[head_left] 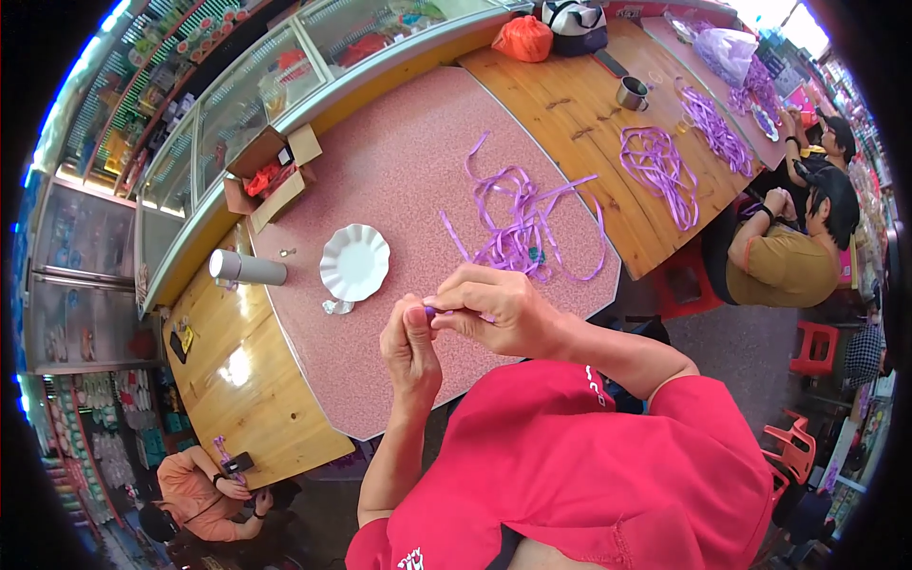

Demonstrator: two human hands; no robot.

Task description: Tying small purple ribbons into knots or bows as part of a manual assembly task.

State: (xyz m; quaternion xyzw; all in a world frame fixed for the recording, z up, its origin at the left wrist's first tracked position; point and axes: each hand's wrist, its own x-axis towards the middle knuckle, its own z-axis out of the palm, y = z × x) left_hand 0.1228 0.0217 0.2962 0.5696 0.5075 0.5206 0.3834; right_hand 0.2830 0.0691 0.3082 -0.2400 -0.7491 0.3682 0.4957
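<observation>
My left hand (409, 344) and my right hand (496, 306) meet over the near edge of the pink speckled table. Both are closed in a pinch on a small purple piece (430, 312), mostly covered by the fingers; its colour matches the ribbon. Just beyond my right hand lies a loose tangle of purple ribbon (518, 204), with a small dark green bit (537, 255) at its near end. A white scalloped plate (354, 263) sits on the table beyond my left hand. Beside the plate's near rim is a crumpled whitish scrap (336, 307).
Left of the plate is a grey-white flask (249, 268); an opened cardboard box (275, 175) with red contents stands farther back. On the wooden table to the right are purple ribbon bundles (660, 176) and a metal mug (632, 93). Co-workers sit right (793, 242) and lower left (204, 494).
</observation>
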